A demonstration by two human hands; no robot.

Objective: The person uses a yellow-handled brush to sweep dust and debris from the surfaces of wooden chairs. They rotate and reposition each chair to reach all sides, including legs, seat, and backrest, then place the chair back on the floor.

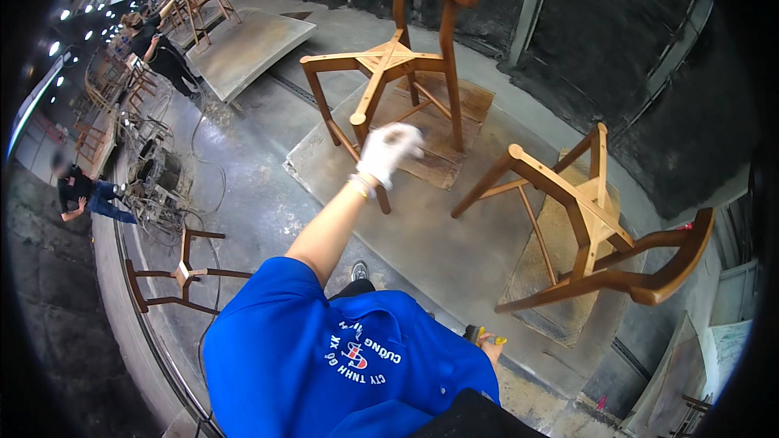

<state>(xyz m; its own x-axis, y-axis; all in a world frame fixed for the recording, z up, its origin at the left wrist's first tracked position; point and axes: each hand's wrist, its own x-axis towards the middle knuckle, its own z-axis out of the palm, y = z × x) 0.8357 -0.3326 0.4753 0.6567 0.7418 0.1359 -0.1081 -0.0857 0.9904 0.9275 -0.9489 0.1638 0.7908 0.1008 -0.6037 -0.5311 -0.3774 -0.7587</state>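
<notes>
My left hand (389,154), in a white glove blurred by motion, reaches out in front of a leg of a brown wooden chair frame (450,73). Its fingers look curled, but whether they touch the leg I cannot tell. The frame stands upright without a seat, its pale cross braces showing on top. Low at my right side, my right hand (492,349) is closed round a small yellow-and-black tool (497,341), mostly hidden by my body. Further right, a second seatless chair frame (584,219) stands tilted in the view, its curved backrest toward the right.
Wooden boards (446,130) lie under the upright chair on a grey platform (422,227). To the left are another chair frame (187,274), tangled hoses (158,170) and a standing person (85,195). Another person (162,53) works beside a raised table (251,45). Dark panels (600,40) line the back.
</notes>
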